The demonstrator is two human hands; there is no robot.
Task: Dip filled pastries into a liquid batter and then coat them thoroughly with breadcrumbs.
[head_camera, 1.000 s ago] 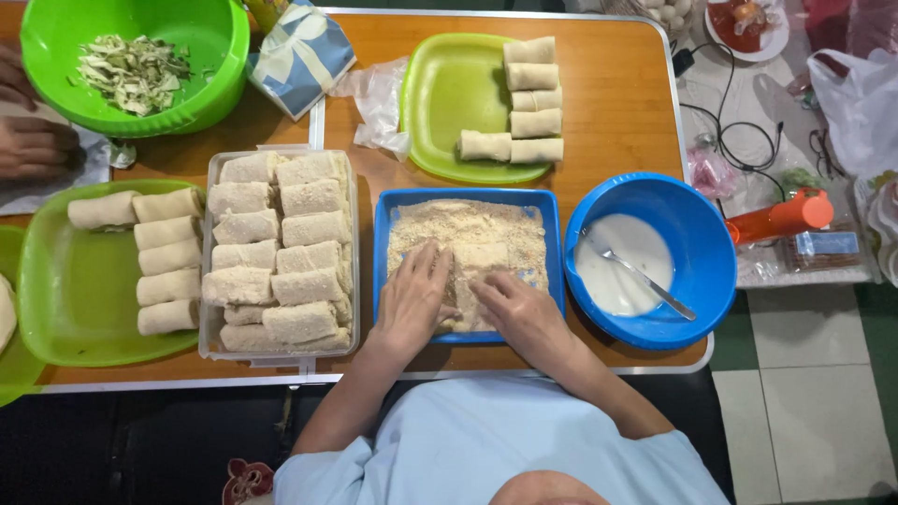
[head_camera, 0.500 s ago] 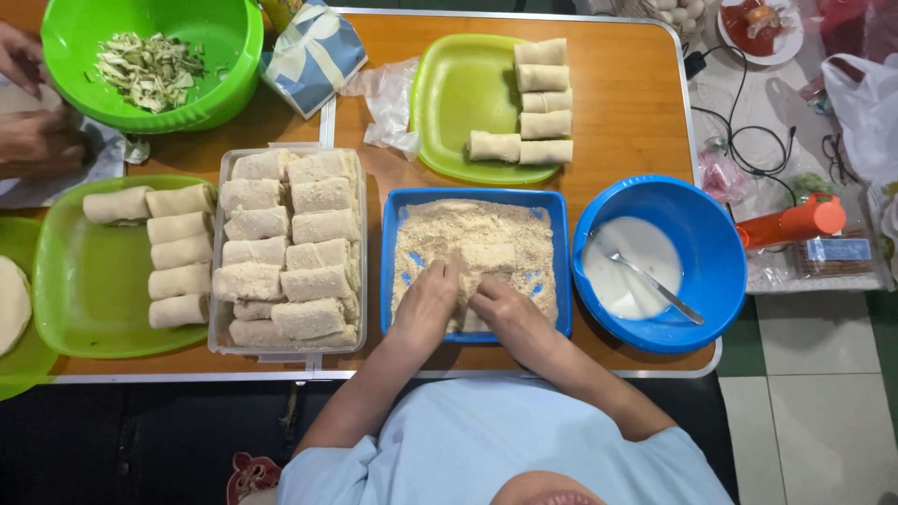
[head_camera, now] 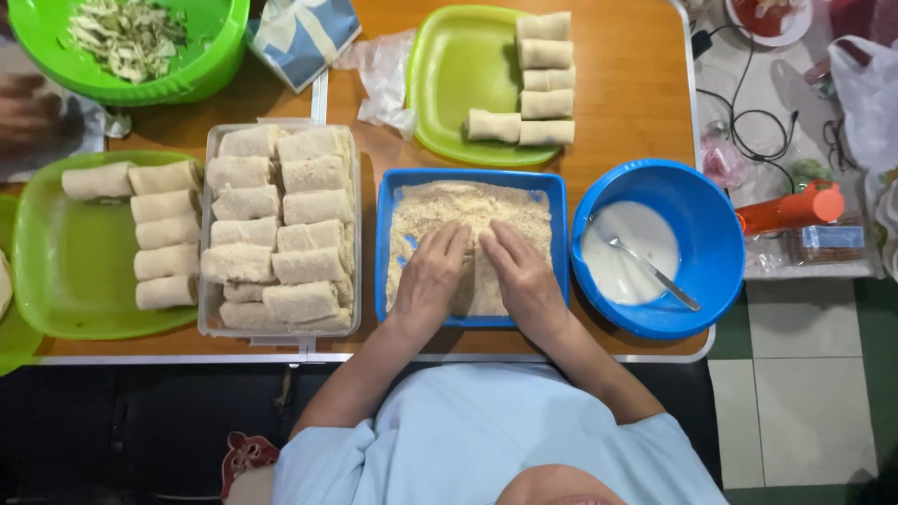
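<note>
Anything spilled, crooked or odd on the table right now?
Nothing looks spilled. Only small oddities: on the green oval plate at the back, one pale roll lies apart from the stacked column, and a crumpled clear plastic bag lies loose beside it. Both hands press into the blue crumb tray.

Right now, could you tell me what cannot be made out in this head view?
- Roll in the blue tray: mostly covered by the left hand and right hand.
- Spoon bowl end: sunk in white batter.
- Another person's hand: blurred, cut by the left edge.
- Green bowl: cut by the top edge.
</note>
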